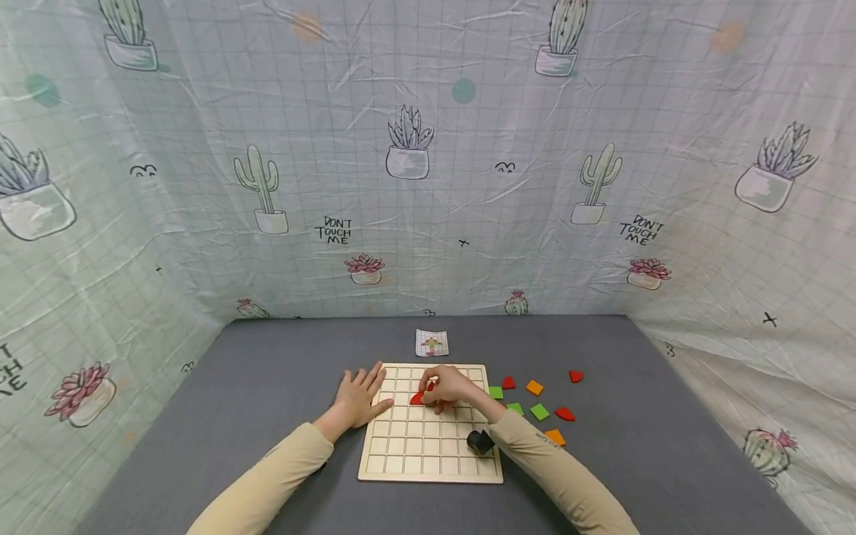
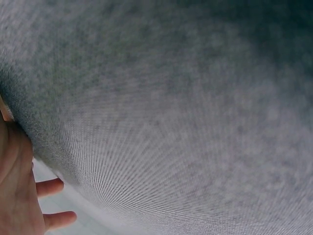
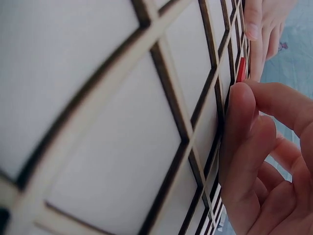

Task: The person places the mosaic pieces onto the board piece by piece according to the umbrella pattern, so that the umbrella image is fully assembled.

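A pale wooden grid board (image 1: 431, 476) lies on the grey table. My left hand (image 1: 356, 395) rests with fingers spread at its upper left edge; in the left wrist view, that hand (image 2: 22, 191) shows at the left border. Over the board's upper middle, my right hand (image 1: 449, 386) has curled fingers and pinches a red piece (image 1: 431, 386). Beside it, a red piece (image 1: 417, 399) lies on the grid. The right wrist view has the right hand (image 3: 269, 156) with thumb and finger together at a red piece (image 3: 241, 69); the fingers partly hide it.
Right of the board lie several loose pieces: green (image 1: 539, 412), orange (image 1: 534, 387) and red (image 1: 565, 413). A small pattern card (image 1: 432, 343) lies behind the board. A black object (image 1: 479, 442) shows over the board by the right forearm. Patterned cloth (image 1: 461, 200) surrounds the table.
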